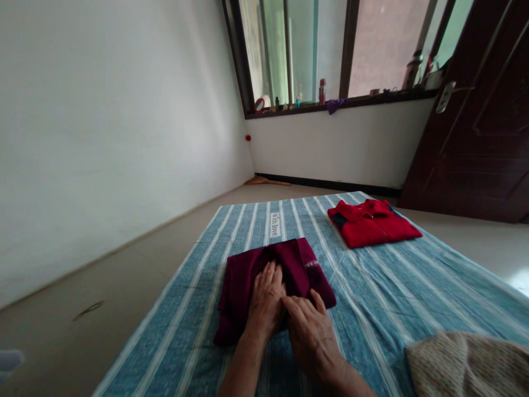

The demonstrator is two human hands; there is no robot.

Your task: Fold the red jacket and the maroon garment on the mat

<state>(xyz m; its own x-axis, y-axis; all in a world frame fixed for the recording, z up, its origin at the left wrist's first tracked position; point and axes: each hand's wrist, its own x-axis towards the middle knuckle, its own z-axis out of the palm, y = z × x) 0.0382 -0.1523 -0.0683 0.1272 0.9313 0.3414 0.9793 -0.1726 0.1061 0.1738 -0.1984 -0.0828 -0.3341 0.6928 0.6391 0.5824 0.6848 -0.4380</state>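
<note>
A folded maroon garment (239, 281) with pale lettering on its right part lies on the striped bedspread (198, 275) in front of me. My left hand (266, 295) rests on the middle of the garment, fingers stretched out over the cloth. Close beside it, my right hand (309, 331) touches the garment's near edge with its fingers partly spread. I see nothing held in either hand. Farther back on the right lies a folded red garment (374, 226) with a collar, a zip and dark shoulder parts.
A beige knitted item (467, 364) lies at the near right corner. The bedspread bears a "With love" print (275, 225). A white wall (124, 138) rises at left. Bottles and small items line the window sill (306, 108). A dark red door (471, 138) stands at right.
</note>
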